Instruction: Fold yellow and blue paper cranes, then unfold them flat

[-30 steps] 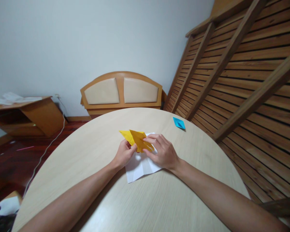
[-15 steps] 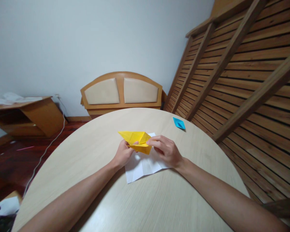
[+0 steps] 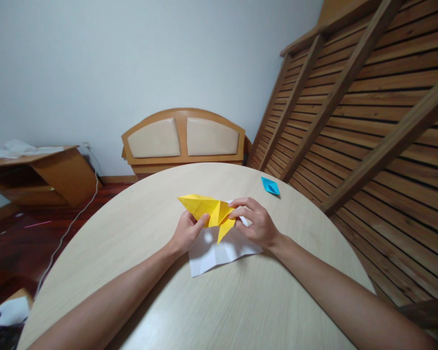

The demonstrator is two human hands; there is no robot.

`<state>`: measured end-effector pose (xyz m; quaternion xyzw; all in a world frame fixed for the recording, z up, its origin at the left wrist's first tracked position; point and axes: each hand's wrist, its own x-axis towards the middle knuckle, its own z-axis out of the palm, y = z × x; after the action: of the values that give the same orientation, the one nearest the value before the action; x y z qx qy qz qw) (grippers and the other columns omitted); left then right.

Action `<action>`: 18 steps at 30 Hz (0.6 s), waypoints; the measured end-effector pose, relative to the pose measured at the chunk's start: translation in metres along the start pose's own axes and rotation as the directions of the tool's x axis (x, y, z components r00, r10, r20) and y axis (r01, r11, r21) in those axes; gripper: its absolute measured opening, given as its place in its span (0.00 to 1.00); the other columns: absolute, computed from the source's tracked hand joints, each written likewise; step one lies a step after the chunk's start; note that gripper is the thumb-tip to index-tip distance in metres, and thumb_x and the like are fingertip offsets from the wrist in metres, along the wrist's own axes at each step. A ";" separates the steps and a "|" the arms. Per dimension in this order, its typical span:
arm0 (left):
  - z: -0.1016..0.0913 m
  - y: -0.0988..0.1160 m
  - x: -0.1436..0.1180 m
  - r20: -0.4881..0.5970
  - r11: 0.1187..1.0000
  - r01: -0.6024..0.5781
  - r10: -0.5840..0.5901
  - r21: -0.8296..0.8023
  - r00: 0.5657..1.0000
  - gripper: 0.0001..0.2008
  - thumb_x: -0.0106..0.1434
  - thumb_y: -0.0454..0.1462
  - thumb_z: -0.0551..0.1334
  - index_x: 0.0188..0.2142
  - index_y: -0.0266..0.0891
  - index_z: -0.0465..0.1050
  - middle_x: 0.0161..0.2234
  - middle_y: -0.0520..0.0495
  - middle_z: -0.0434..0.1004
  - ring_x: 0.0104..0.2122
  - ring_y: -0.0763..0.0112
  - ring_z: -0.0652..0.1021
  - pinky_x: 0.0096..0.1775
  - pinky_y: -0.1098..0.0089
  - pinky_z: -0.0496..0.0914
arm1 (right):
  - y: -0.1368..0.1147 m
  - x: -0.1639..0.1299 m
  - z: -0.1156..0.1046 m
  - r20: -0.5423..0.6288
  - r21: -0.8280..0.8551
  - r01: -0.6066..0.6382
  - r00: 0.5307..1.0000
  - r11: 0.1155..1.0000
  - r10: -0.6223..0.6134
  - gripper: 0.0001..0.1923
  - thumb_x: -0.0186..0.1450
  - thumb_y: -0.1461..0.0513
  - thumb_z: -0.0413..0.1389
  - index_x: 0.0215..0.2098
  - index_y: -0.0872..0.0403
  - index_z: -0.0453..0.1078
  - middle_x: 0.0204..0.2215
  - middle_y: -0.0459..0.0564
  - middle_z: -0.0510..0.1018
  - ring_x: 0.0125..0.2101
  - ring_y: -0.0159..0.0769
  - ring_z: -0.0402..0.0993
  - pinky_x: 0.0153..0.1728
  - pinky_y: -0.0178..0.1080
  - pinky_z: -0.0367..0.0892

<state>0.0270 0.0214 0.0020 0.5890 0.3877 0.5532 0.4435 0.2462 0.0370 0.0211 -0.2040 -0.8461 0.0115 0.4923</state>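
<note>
A folded piece of yellow paper (image 3: 203, 207) is held up between both hands, its long point aimed left and a smaller flap hanging down near its right end. My left hand (image 3: 187, 231) pinches its lower left edge, thumb on the near face. At the right end, the fingers of my right hand (image 3: 254, 222) grip the paper by its edge. Beneath it a creased white sheet (image 3: 216, 253) lies on the table, partly covered by the yellow paper and my right hand.
The round, pale wooden table (image 3: 138, 253) fills the foreground. A small blue folded paper (image 3: 270, 185) lies near its far right edge. Beyond stand a headboard (image 3: 184, 136) and, on the right, leaning wooden slats (image 3: 350, 121). A low desk (image 3: 62, 170) is at left.
The yellow paper's right end has been turned, and a pointed flap now hangs down. My right hand has shifted slightly right with its fingers raised; my left thumb now lies on the near face.
</note>
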 end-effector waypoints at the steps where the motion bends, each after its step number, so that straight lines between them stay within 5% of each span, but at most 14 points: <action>1: -0.001 0.000 0.001 -0.020 1.000 0.004 -0.004 0.003 1.000 0.23 0.54 0.52 0.69 0.37 0.35 0.76 0.36 0.41 0.81 0.34 0.60 0.79 0.36 0.65 0.72 | -0.001 0.000 0.000 -0.024 0.032 -0.013 1.000 0.999 0.014 0.10 0.62 0.70 0.54 0.35 0.49 0.73 0.41 0.50 0.77 0.42 0.40 0.75 0.43 0.46 0.73; 7: -0.004 -0.004 0.004 -0.090 0.999 0.017 -0.019 -0.029 0.996 0.22 0.54 0.51 0.69 0.36 0.34 0.76 0.35 0.42 0.81 0.33 0.61 0.78 0.35 0.66 0.71 | -0.005 0.001 0.000 -0.106 0.237 -0.111 0.985 0.965 0.139 0.09 0.62 0.70 0.53 0.32 0.50 0.69 0.40 0.50 0.75 0.43 0.40 0.74 0.45 0.46 0.71; 18: -0.006 -0.006 0.009 -0.089 0.952 0.097 -0.128 -0.290 0.988 0.23 0.55 0.52 0.69 0.38 0.35 0.75 0.37 0.41 0.81 0.36 0.59 0.80 0.37 0.66 0.73 | 0.004 -0.006 0.002 -0.015 0.381 -0.229 0.967 0.896 0.254 0.08 0.69 0.54 0.53 0.34 0.48 0.65 0.44 0.53 0.76 0.46 0.45 0.73 0.49 0.49 0.68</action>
<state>0.0224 0.0325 -0.0011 0.4656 0.3602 0.6077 0.5331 0.2480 0.0389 0.0141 -0.2096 -0.7800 0.2278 0.5439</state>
